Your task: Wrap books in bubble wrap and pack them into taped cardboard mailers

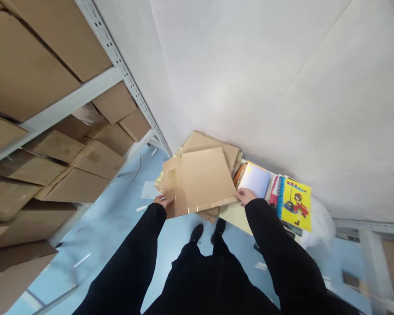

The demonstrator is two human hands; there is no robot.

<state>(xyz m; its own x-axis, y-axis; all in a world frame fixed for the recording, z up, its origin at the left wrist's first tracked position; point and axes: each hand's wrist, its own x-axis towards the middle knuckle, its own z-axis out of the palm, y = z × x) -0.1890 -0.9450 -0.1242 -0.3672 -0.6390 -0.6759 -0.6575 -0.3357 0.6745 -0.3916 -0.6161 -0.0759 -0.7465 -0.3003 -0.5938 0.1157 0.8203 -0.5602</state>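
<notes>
Cardboard sheet: the creased cardboard sheet (205,177) is lying just left of the frame's centre, its broad panel facing up at you and a strip of clear tape (173,178) showing on its narrower left panel.
Long axis: running left to right, the right end sitting slightly higher in the frame; the crease is crossing it nearer the left end.
Bearing from hands: the sheet is spanning the gap between your hands, most of it extending above them in the frame; neither hand is clearly nearer, as both are touching it.
Left hand: your left hand (163,201) is gripping the lower left edge, fingers closed in.
Right hand: your right hand (246,196) is pinching the lower right corner, narrow.
Cardboard pile: more flattened cardboard (210,142) is showing behind and below the sheet; whether the sheet is resting on it, cannot tell.
Books: a pale blue-covered book (254,177) is lying just beyond your right hand; a yellow book (302,203) is lying farther right.
Outer frame: boxed shelving (82,98) is filling the left; a white wall (249,74) is rising across the top.
</notes>
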